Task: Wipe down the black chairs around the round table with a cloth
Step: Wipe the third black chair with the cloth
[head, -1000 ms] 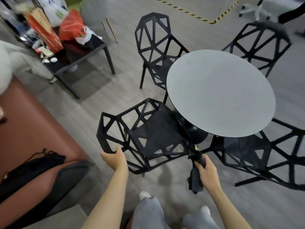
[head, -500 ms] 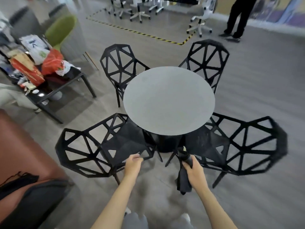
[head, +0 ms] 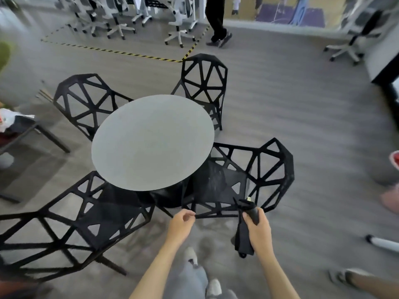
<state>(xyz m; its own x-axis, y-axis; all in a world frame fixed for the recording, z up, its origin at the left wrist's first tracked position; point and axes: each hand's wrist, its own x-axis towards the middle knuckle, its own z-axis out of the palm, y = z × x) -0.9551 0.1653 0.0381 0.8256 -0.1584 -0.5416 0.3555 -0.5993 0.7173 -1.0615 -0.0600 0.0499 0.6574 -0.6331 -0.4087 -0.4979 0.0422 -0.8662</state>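
Four black lattice chairs ring a round grey table [head: 151, 141]. The near-left chair [head: 86, 214] and near-right chair [head: 237, 180] are closest to me; the far-left chair [head: 86, 100] and far chair [head: 205, 83] stand beyond the table. My right hand [head: 259, 231] grips a bunched black cloth [head: 243, 242] just off the front corner of the near-right chair's seat. My left hand [head: 181, 223] hovers by that seat's front edge, fingers loosely curled with nothing in them.
A dark side table [head: 21, 128] with bags stands at the left. White office chairs [head: 179, 24] and a walking person [head: 216, 22] are behind yellow-black floor tape [head: 121, 53]. Other people's feet [head: 349, 277] show at the right edge.
My view has swung right, from the near-left chair to the near-right one. My left hand let go of the near-left chair and moved right. The cloth stays in my right hand.
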